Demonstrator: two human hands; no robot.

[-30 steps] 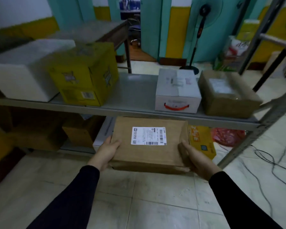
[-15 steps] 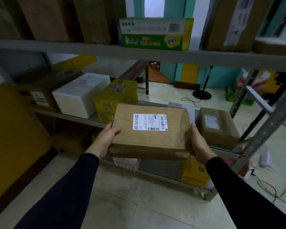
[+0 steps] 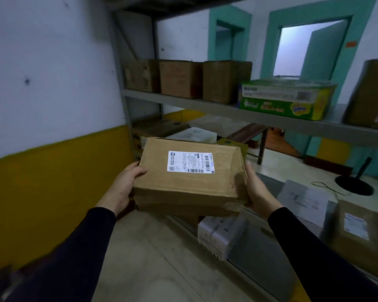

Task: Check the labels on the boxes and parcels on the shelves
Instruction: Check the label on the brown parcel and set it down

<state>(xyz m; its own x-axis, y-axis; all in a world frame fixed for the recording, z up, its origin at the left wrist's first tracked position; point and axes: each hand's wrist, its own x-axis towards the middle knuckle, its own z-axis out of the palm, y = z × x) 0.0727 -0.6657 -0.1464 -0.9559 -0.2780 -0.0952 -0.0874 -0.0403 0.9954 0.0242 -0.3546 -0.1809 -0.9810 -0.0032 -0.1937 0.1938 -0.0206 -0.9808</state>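
While held up in front of the shelves, brown cardboard box (image 3: pixel 190 177) gripped at both ends, tilted slightly, white shipping label (image 3: pixel 190 161) with barcodes facing up toward the camera. Left hand (image 3: pixel 123 188) wrapped on the box's left end, thumb over the top edge, fingers under and out of sight. Right hand (image 3: pixel 256 190) clasped on the right end, palm against the side, fingers hidden beneath. Dark sleeves on both arms. Behind, grey metal shelf (image 3: pixel 205 106) carrying three plain brown cartons (image 3: pixel 180 79) in a row at left, then a flat green and yellow printed box (image 3: pixel 286 99), then another brown carton (image 3: pixel 371 92) at far right, partly cut off. Lower shelf level (image 3: pixel 268 182) to the right with a white parcel (image 3: pixel 303 201) lying flat and a brown parcel (image 3: pixel 360 229) with a white label. Small white wrapped parcel (image 3: pixel 220 235) just below the held box. More boxes behind the held one, mostly hidden. Wall at left white above, yellow below. Teal door frames (image 3: pixel 271 40) in the background; black fan base (image 3: pixel 354 187) on the floor.
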